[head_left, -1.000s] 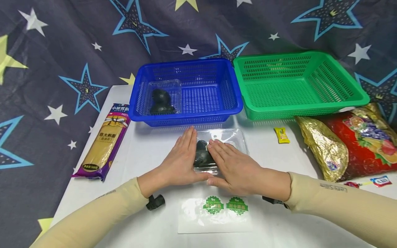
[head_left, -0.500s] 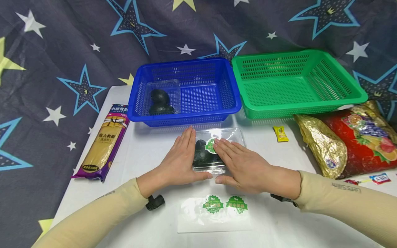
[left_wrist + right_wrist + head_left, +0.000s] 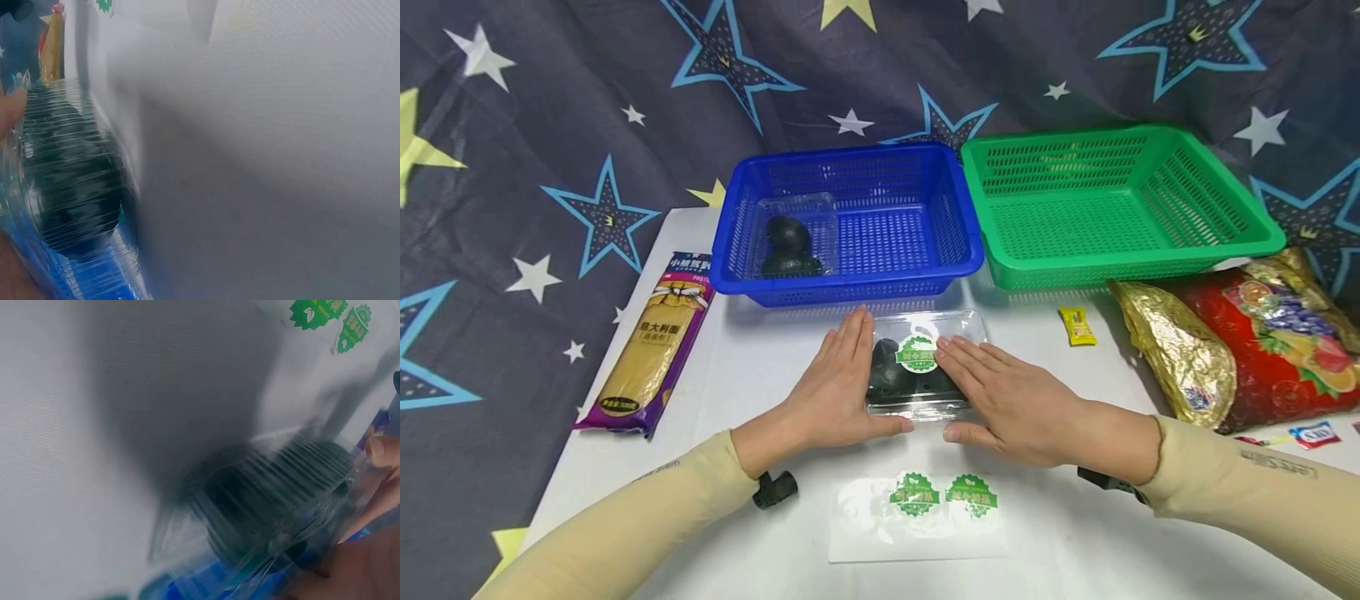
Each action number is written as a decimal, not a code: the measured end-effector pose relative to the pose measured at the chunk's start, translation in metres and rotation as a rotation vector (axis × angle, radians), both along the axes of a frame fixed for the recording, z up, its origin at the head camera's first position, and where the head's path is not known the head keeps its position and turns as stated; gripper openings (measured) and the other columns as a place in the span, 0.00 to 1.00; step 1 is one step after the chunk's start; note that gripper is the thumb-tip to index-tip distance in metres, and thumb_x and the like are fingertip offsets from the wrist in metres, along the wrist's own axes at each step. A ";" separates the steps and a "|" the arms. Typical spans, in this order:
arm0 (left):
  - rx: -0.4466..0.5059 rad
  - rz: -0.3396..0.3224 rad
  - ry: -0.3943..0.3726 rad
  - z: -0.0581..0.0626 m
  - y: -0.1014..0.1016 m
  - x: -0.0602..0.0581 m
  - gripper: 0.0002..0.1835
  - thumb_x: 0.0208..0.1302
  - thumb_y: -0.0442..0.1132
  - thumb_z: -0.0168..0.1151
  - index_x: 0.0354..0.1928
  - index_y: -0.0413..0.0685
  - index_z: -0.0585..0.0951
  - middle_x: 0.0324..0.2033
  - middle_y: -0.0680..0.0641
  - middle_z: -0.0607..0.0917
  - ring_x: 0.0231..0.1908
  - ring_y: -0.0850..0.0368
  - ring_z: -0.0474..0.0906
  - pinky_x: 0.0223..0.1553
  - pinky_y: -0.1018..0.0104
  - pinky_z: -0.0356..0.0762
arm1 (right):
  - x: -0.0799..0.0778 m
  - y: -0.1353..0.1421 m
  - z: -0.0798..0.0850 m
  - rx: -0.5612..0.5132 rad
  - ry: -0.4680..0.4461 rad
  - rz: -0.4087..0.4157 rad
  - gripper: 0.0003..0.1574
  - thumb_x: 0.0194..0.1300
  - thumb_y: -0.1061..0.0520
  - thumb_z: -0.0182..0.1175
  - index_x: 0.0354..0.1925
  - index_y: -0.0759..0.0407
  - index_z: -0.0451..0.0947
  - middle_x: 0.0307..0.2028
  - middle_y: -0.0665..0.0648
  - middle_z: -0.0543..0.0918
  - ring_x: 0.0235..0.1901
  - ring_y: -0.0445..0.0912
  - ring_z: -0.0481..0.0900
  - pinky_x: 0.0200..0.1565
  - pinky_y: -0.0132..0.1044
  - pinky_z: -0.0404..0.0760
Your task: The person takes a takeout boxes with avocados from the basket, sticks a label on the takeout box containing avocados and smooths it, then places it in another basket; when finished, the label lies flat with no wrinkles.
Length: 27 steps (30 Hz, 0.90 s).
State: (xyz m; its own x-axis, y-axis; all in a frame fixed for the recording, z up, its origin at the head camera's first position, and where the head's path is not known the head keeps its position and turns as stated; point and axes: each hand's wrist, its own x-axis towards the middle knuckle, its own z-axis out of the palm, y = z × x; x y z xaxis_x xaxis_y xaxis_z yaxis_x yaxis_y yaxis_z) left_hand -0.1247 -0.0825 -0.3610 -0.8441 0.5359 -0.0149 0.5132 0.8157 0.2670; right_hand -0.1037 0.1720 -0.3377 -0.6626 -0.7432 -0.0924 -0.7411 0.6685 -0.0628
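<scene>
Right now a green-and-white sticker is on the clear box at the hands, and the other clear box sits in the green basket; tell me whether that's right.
Wrong basket: the head view shows the other clear box in the blue basket. The green-and-white sticker is indeed on the nearer clear box.

Glossy, ribbed clear plastic box (image 3: 925, 387) on matt, finely textured tabletop (image 3: 745, 354).
</scene>
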 end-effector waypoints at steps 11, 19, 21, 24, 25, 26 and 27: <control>-0.005 0.003 0.010 -0.002 -0.001 0.000 0.72 0.43 0.78 0.59 0.72 0.31 0.39 0.73 0.33 0.42 0.73 0.44 0.36 0.70 0.49 0.43 | 0.003 0.014 0.006 -0.016 -0.026 -0.018 0.51 0.71 0.31 0.40 0.73 0.66 0.46 0.73 0.65 0.50 0.72 0.56 0.48 0.69 0.50 0.53; 0.008 -0.001 0.008 -0.001 0.000 0.000 0.73 0.42 0.77 0.61 0.72 0.31 0.38 0.73 0.33 0.41 0.73 0.44 0.36 0.70 0.49 0.43 | 0.003 0.021 0.005 -0.050 -0.065 -0.032 0.49 0.72 0.33 0.40 0.74 0.65 0.44 0.73 0.64 0.47 0.72 0.55 0.46 0.69 0.51 0.53; 0.018 -0.005 0.003 -0.001 0.001 -0.001 0.73 0.43 0.77 0.60 0.72 0.30 0.38 0.73 0.33 0.40 0.73 0.43 0.36 0.70 0.49 0.43 | 0.002 0.023 0.003 -0.077 -0.101 -0.048 0.48 0.72 0.34 0.41 0.74 0.63 0.43 0.74 0.62 0.47 0.73 0.54 0.45 0.68 0.51 0.54; 0.031 -0.013 -0.032 0.000 -0.001 -0.001 0.72 0.44 0.77 0.59 0.72 0.31 0.37 0.73 0.34 0.38 0.73 0.43 0.34 0.71 0.51 0.41 | 0.001 0.025 0.000 -0.130 -0.154 -0.073 0.46 0.72 0.36 0.42 0.75 0.59 0.42 0.74 0.59 0.45 0.73 0.53 0.43 0.68 0.51 0.55; 0.038 -0.017 -0.049 0.000 -0.001 -0.002 0.72 0.44 0.77 0.59 0.72 0.32 0.36 0.73 0.34 0.37 0.73 0.43 0.33 0.71 0.52 0.40 | 0.001 0.025 -0.002 -0.146 -0.167 -0.081 0.46 0.73 0.36 0.42 0.75 0.58 0.42 0.75 0.58 0.44 0.73 0.53 0.43 0.68 0.51 0.55; 0.047 -0.020 -0.068 0.001 -0.002 -0.002 0.71 0.45 0.77 0.58 0.72 0.32 0.36 0.73 0.35 0.36 0.73 0.44 0.32 0.71 0.53 0.39 | 0.001 0.026 -0.003 -0.162 -0.171 -0.085 0.45 0.73 0.37 0.42 0.75 0.58 0.42 0.75 0.58 0.44 0.73 0.53 0.42 0.68 0.51 0.55; 0.058 -0.025 -0.087 0.002 -0.004 -0.002 0.70 0.46 0.77 0.58 0.73 0.33 0.36 0.73 0.35 0.36 0.73 0.44 0.32 0.71 0.53 0.38 | 0.001 0.026 -0.005 -0.178 -0.171 -0.086 0.44 0.73 0.38 0.42 0.75 0.58 0.43 0.75 0.57 0.44 0.73 0.52 0.43 0.68 0.51 0.55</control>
